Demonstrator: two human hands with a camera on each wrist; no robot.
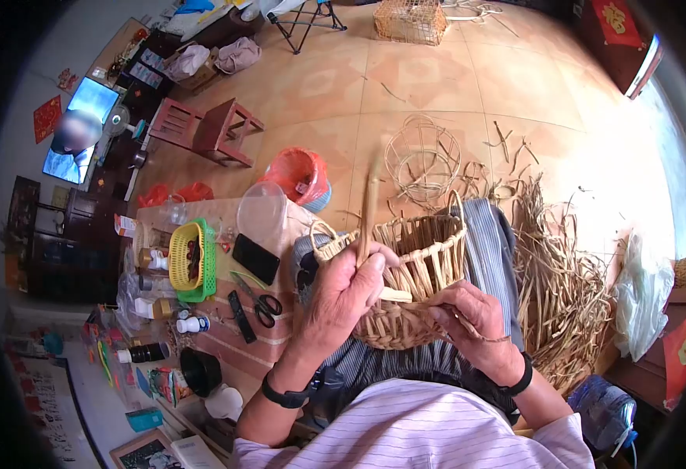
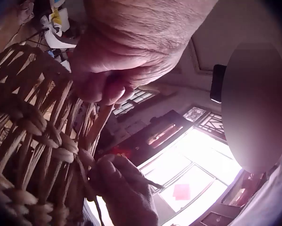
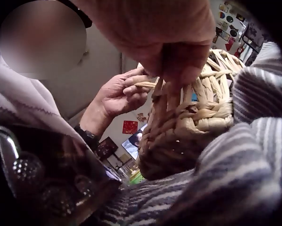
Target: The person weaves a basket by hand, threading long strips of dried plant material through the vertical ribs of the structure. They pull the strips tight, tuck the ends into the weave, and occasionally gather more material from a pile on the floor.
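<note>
A woven basket of dried plant strands, with loop handles, sits on the person's lap over striped cloth. At its near left side, the left hand pinches a long flat strand between thumb and fingers; the strand stands up above the fist. Against the basket's right side, the right hand pinches a thin strand, whose tail sticks out past the fingers. In the left wrist view, open upright stakes run between the woven rows of the basket. The right wrist view has the right hand over the basket wall.
Left of the lap, a cloth-covered table holds scissors, a black phone, a yellow basket and bottles. A heap of dried strands lies on the right. Beyond the lap are a wire-like round frame and a red-lined bucket.
</note>
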